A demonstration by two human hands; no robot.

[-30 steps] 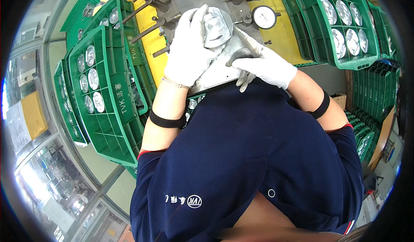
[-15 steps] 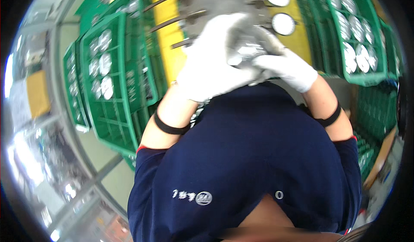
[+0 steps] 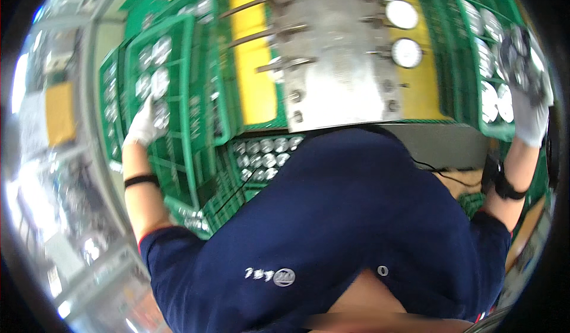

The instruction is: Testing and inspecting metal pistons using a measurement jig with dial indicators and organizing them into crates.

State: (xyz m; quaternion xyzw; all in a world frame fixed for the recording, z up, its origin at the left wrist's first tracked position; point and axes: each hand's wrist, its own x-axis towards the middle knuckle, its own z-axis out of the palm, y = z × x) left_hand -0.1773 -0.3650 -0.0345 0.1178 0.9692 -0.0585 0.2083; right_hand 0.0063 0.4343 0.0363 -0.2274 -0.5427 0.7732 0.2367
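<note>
My left hand (image 3: 144,126), in a white glove, reaches into a green divided crate (image 3: 189,113) at the left. Its fingers are stretched out beside a shiny round metal part (image 3: 160,82), one of several in the compartments. On the far right my right hand (image 3: 532,116), also gloved, is closed on a dark grey metal part (image 3: 520,60) with shiny patches. It holds this part above the right green crate (image 3: 499,132), where round silvery parts (image 3: 489,101) lie in rows. Blur hides the exact shape of the held part.
A metal fixture plate (image 3: 335,89) with rods on its left side stands before me on a yellow surface (image 3: 259,95). White-faced round dials (image 3: 407,53) line its right side. Below the table edge, another green crate holds several small shiny parts (image 3: 268,159).
Both hands were together over the fixture around a shiny metal part. They have parted: the left went to the left crate, the right to the right crate with a metal part.
</note>
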